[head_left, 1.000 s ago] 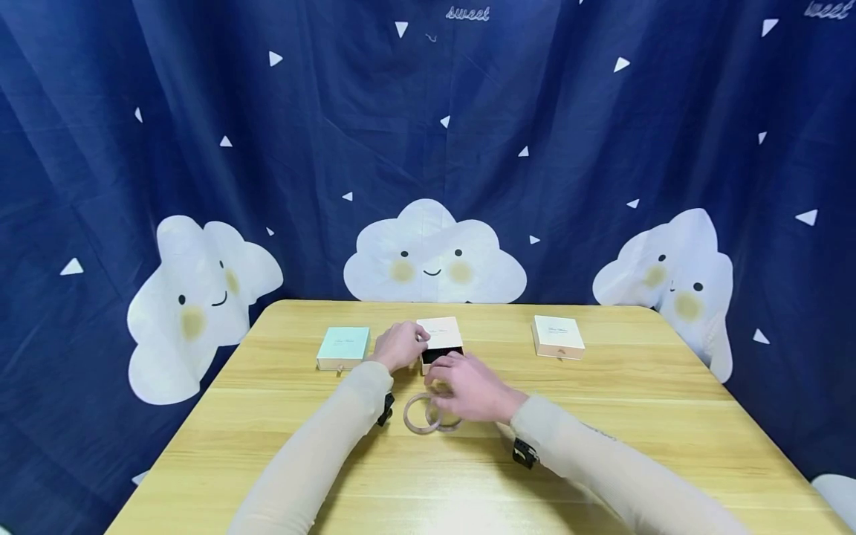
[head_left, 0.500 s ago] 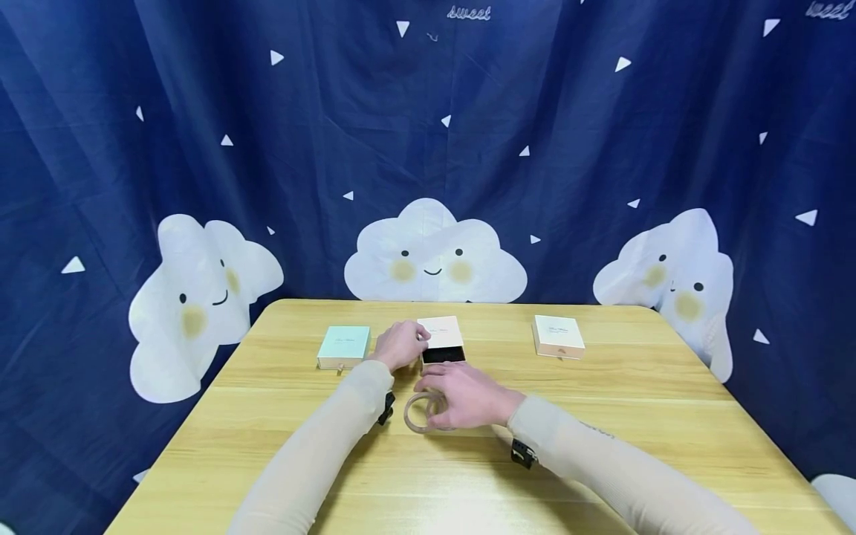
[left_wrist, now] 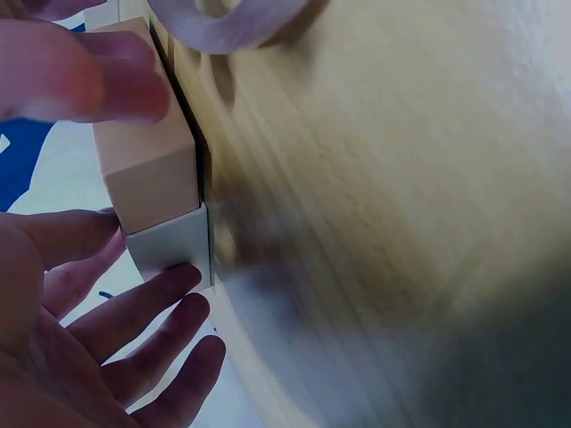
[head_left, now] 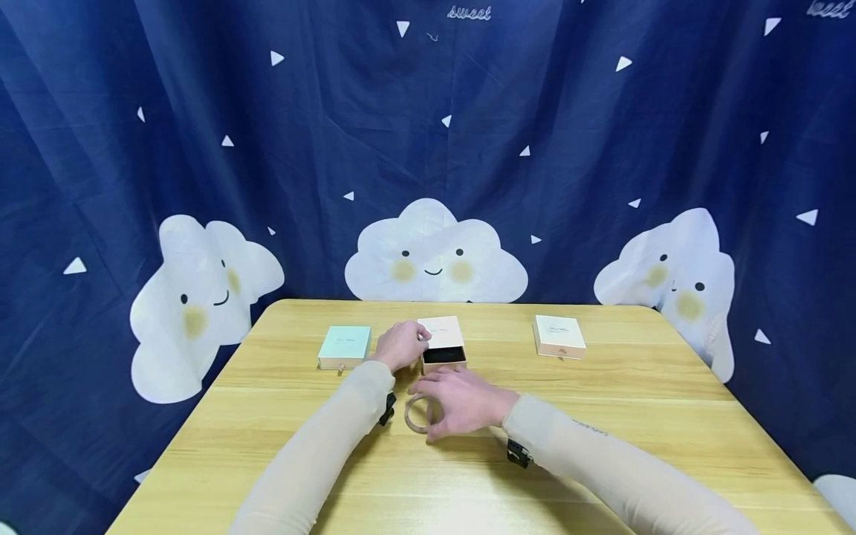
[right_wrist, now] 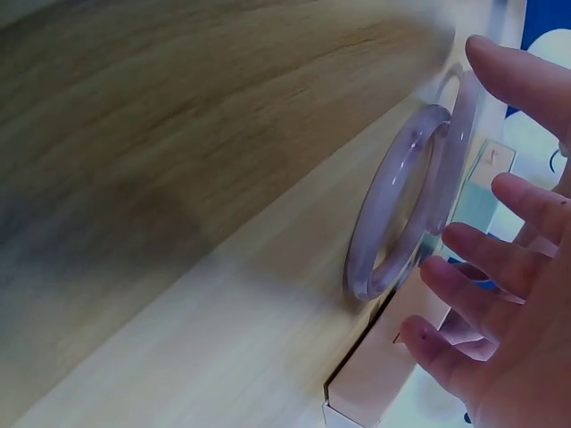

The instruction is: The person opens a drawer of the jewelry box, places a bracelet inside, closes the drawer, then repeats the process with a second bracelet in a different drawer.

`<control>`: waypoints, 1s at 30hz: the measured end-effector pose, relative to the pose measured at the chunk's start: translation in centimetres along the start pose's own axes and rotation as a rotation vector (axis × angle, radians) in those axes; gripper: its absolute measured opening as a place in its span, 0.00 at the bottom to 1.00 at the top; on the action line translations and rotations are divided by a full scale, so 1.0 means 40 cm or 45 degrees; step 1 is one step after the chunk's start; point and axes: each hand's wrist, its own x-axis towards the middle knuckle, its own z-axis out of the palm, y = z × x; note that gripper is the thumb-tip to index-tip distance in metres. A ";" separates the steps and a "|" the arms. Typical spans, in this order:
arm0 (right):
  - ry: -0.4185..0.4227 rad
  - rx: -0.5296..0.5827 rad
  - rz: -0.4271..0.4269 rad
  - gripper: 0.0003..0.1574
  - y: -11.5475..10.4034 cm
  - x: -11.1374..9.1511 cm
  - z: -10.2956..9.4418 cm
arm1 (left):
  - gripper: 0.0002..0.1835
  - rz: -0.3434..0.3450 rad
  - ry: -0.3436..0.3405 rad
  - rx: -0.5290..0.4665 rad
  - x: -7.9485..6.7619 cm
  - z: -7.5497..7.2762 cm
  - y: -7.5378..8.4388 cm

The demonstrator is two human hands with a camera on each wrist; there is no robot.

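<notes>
A white box (head_left: 440,332) stands at the middle back of the table, its pinkish drawer (left_wrist: 147,169) partly pulled out toward me and showing a black inside. My left hand (head_left: 400,345) holds the box's outer sleeve at the left, thumb and fingers against its sides. Two pale purple bangles lie overlapping in front of the box. The left bangle (head_left: 414,414) shows beside my right hand (head_left: 467,405), which hides most of the other in the head view. In the right wrist view, spread, bent fingers (right_wrist: 482,259) hover over the near bangle (right_wrist: 364,241) and the farther bangle (right_wrist: 457,147).
A mint-green box (head_left: 344,343) sits left of my left hand. Another white box (head_left: 560,334) stands at the back right. Behind the wooden table (head_left: 602,416) hangs a dark blue curtain (head_left: 468,163) with cloud prints.
My right hand has moved from the drawer's front toward me, over the bangles, and its fingers have spread. The black drawer inside has come into fuller view. My left hand stays at the box.
</notes>
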 end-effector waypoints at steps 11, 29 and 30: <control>-0.029 0.005 0.026 0.49 -0.005 0.002 0.010 | 0.12 -0.017 0.004 -0.008 -0.003 0.001 0.006; 0.000 -0.020 0.002 0.40 -0.001 0.000 0.012 | 0.12 -0.028 -0.006 -0.006 0.000 0.004 0.006; 0.000 -0.017 -0.002 0.40 0.000 -0.001 0.011 | 0.12 -0.029 -0.005 -0.004 0.000 0.003 0.007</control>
